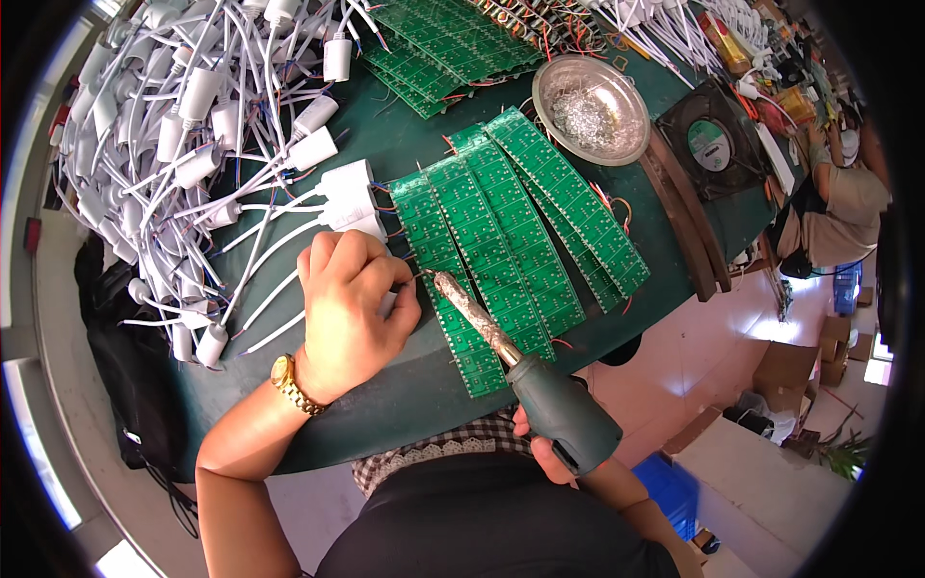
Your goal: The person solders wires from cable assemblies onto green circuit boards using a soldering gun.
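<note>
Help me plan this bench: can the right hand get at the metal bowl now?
Probably yes: though the right hand holds the soldering iron, only flat green circuit boards lie between it and the metal bowl.

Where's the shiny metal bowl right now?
In the head view, the metal bowl is toward the upper right, on the green table, between the circuit board strips and the black cooling fan.

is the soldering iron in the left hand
No, the right hand holds the soldering iron, and its tip is near the left hand.
</note>
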The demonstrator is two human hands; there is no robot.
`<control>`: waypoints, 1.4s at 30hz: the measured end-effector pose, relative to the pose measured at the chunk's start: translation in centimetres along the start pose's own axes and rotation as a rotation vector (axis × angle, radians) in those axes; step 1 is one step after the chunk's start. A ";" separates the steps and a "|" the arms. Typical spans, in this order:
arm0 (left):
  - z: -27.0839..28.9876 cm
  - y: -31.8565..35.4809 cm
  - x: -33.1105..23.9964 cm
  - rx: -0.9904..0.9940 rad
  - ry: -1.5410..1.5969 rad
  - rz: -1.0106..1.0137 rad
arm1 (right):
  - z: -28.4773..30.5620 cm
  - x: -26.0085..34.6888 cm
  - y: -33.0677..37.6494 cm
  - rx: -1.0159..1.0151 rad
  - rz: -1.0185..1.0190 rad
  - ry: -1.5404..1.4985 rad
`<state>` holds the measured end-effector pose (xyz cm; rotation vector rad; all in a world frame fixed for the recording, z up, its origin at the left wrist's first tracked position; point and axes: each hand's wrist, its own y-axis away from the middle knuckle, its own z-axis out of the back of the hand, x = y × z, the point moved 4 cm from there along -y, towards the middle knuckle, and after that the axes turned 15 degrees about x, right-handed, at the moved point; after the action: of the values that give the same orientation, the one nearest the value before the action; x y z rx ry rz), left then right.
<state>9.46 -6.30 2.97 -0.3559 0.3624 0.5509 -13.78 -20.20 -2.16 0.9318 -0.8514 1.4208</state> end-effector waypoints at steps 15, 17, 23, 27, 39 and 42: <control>0.2 0.0 0.0 -0.009 0.011 -0.023 | 1.7 2.7 -2.2 0.014 -0.009 -0.305; 0.3 0.0 -0.1 -0.006 0.010 -0.026 | 1.6 2.4 -1.8 -0.076 -0.050 -0.509; 1.0 0.0 -0.3 0.069 -0.054 0.038 | 1.4 1.7 -1.4 -0.075 -0.018 -0.507; 2.0 -0.2 1.0 0.243 0.169 0.115 | 1.4 1.4 -0.9 -0.116 -0.045 -0.545; 1.9 0.0 1.2 0.303 0.193 -0.069 | 1.6 1.8 -1.9 -0.102 -0.005 -0.475; 1.4 -0.3 0.8 0.314 0.165 -0.052 | 1.6 1.8 -1.8 -0.118 -0.014 -0.474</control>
<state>10.60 -5.66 3.91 -0.1068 0.5886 0.4059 -11.86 -20.79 0.08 1.2013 -1.2611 1.1365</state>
